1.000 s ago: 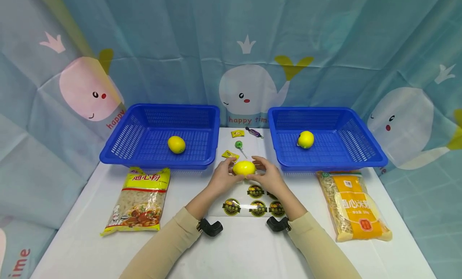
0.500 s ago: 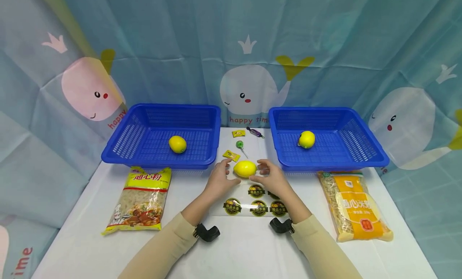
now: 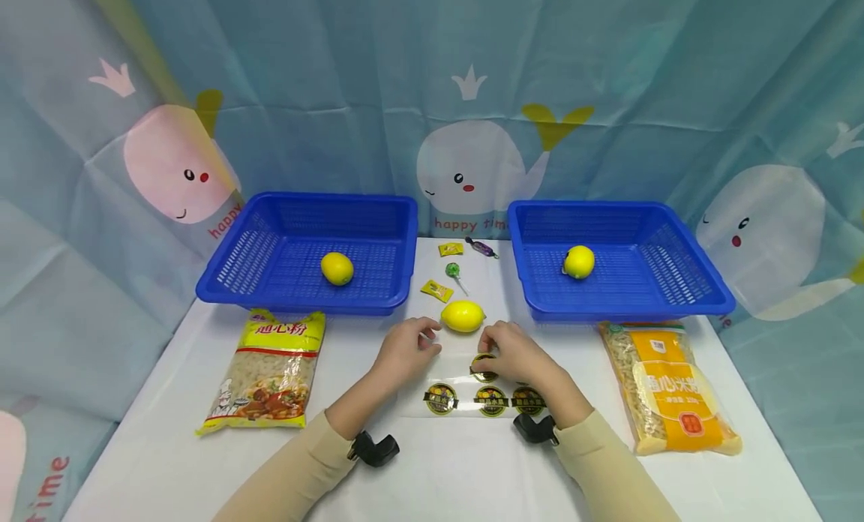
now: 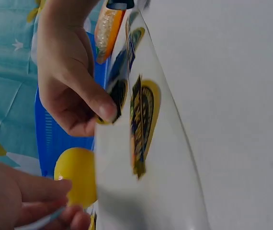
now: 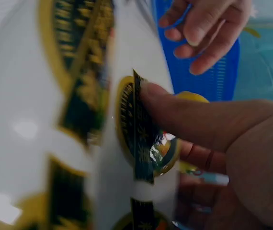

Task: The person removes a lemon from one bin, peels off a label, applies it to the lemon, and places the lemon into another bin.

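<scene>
My right hand (image 3: 514,349) has come back off the lemon (image 3: 462,316), and its thumb and forefinger now pinch the round black-and-gold sticker (image 3: 483,365) at the top of the clear sticker sheet (image 3: 466,391); in the right wrist view the thumb (image 5: 189,112) bears on that sticker's lifted edge. My left hand (image 3: 403,347) has also let go of the lemon, and its curled fingers (image 3: 427,340) pinch the sheet's near-left edge, which the left wrist view shows as a thin clear strip between the fingertips (image 4: 64,213). A second ago both hands cupped the lemon; half a second ago they were just parting from it. Now it lies alone on the white table (image 3: 439,469), just beyond both hands and between the two baskets.

Three more stickers sit in a row on the sheet, nearer to me. Behind the lemon are a yellow sachet (image 3: 436,290), a green lollipop (image 3: 452,271), a second yellow sachet (image 3: 450,248) and a purple wrapped sweet (image 3: 481,246). The left blue basket (image 3: 229,282) holds one lemon (image 3: 337,268), and the right blue basket (image 3: 702,293) holds another (image 3: 579,262). A macaroni bag (image 3: 270,372) lies at the left, and an orange-labelled pasta bag (image 3: 671,387) lies at the right, both unmoved.
</scene>
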`<control>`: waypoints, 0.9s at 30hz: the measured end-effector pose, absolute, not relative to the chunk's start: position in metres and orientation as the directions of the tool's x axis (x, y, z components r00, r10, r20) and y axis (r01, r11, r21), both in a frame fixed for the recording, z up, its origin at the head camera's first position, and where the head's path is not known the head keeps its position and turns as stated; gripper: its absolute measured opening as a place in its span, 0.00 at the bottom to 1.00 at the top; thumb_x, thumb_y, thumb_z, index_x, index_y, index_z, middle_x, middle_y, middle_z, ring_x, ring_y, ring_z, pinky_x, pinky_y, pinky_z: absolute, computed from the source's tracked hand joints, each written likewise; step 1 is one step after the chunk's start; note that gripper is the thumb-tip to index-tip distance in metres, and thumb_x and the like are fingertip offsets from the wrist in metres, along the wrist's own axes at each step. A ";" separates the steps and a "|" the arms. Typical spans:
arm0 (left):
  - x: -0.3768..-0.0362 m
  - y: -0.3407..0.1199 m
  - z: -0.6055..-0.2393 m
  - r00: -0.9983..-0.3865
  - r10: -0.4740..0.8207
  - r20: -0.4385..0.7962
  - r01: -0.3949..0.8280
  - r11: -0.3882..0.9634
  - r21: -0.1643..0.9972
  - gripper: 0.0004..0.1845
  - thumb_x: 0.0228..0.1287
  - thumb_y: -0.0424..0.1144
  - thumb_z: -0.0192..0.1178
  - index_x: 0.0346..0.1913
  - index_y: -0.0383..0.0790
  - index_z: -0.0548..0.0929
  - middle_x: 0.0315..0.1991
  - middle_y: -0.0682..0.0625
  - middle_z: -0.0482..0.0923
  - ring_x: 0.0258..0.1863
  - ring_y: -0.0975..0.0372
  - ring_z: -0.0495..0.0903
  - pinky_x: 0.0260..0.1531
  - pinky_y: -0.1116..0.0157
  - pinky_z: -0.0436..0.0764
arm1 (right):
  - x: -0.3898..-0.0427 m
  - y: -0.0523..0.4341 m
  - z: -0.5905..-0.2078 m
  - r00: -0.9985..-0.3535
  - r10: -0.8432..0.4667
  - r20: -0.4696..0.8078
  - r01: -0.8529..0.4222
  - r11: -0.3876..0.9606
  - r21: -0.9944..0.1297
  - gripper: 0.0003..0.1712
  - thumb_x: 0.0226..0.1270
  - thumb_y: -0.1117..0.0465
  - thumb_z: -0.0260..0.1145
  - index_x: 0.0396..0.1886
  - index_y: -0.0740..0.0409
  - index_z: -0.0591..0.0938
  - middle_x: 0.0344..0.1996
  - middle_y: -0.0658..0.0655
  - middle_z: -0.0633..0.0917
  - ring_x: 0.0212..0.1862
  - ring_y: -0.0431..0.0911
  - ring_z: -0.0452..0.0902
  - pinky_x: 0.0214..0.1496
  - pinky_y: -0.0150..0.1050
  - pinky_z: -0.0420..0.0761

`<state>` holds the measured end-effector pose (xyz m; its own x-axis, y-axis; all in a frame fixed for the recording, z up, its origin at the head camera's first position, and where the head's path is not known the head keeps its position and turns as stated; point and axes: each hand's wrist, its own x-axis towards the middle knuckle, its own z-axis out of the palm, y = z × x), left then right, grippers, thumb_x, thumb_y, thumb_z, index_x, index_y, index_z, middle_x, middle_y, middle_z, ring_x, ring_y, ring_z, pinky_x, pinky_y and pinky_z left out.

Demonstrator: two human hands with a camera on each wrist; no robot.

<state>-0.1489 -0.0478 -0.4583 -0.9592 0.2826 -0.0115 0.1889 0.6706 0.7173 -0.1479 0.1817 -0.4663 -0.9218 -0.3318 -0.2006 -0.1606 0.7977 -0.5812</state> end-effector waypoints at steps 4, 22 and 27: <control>-0.145 -0.051 -0.453 -0.880 0.475 0.013 0.369 0.665 0.650 0.10 0.61 0.36 0.71 0.45 0.40 0.88 0.31 0.54 0.80 0.31 0.65 0.76 0.33 0.68 0.77 | -0.149 0.187 -0.459 -0.895 -0.395 -0.206 -0.156 0.711 -0.686 0.16 0.59 0.57 0.78 0.37 0.54 0.78 0.28 0.48 0.81 0.32 0.43 0.74 0.38 0.39 0.75; -0.126 -0.049 -0.458 -0.721 0.689 -0.078 0.640 0.704 0.307 0.17 0.51 0.47 0.79 0.35 0.49 0.79 0.36 0.57 0.70 0.39 0.62 0.68 0.40 0.64 0.72 | -0.157 0.206 -0.461 -0.824 -0.520 -0.224 -0.159 0.592 -0.790 0.13 0.66 0.55 0.73 0.45 0.53 0.81 0.35 0.46 0.87 0.39 0.42 0.80 0.47 0.42 0.77; -0.127 -0.050 -0.456 -0.721 0.684 -0.114 0.575 0.681 0.454 0.17 0.53 0.40 0.77 0.34 0.49 0.74 0.28 0.58 0.70 0.31 0.65 0.68 0.33 0.67 0.71 | -0.158 0.208 -0.463 -0.821 -0.521 -0.235 -0.147 0.589 -0.794 0.14 0.65 0.55 0.73 0.45 0.55 0.81 0.35 0.47 0.87 0.38 0.43 0.80 0.47 0.42 0.77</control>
